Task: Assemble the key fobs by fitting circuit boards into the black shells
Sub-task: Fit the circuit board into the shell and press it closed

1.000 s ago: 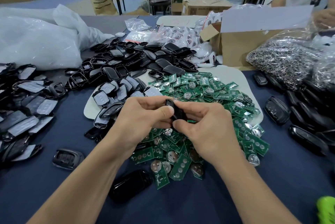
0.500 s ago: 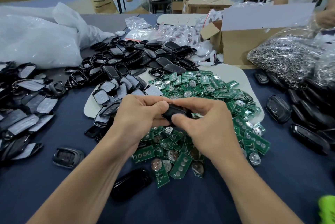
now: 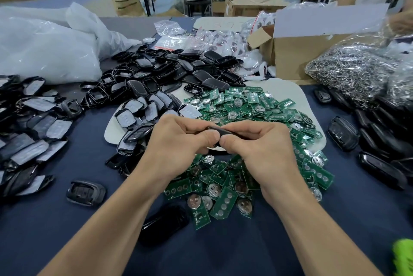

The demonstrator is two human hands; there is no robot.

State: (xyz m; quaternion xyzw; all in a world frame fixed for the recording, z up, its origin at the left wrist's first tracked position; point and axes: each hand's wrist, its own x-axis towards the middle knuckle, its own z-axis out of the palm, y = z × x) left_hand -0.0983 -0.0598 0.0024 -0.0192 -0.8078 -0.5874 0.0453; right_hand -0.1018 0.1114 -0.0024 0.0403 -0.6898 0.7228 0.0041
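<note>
My left hand (image 3: 178, 141) and my right hand (image 3: 261, 146) both grip one black key fob shell (image 3: 220, 130) at the table's middle, thumbs pressed together on its near edge. Most of the shell is hidden by my fingers. Under and behind my hands spreads a heap of green circuit boards (image 3: 257, 106) with round coin cells. Black shells (image 3: 169, 72) are piled behind that heap. Shells with grey button pads (image 3: 134, 112) lie to the left of my hands.
More padded shells (image 3: 31, 132) cover the left edge. Finished black fobs (image 3: 380, 141) lie at the right, two loose ones (image 3: 86, 193) (image 3: 163, 224) near my left forearm. A bag of metal rings (image 3: 353, 70), a cardboard box (image 3: 297, 52) and white plastic bags (image 3: 44, 48) stand behind.
The shell has turned from upright to lying flat between my hands. Both thumbs have closed together on its near edge.
</note>
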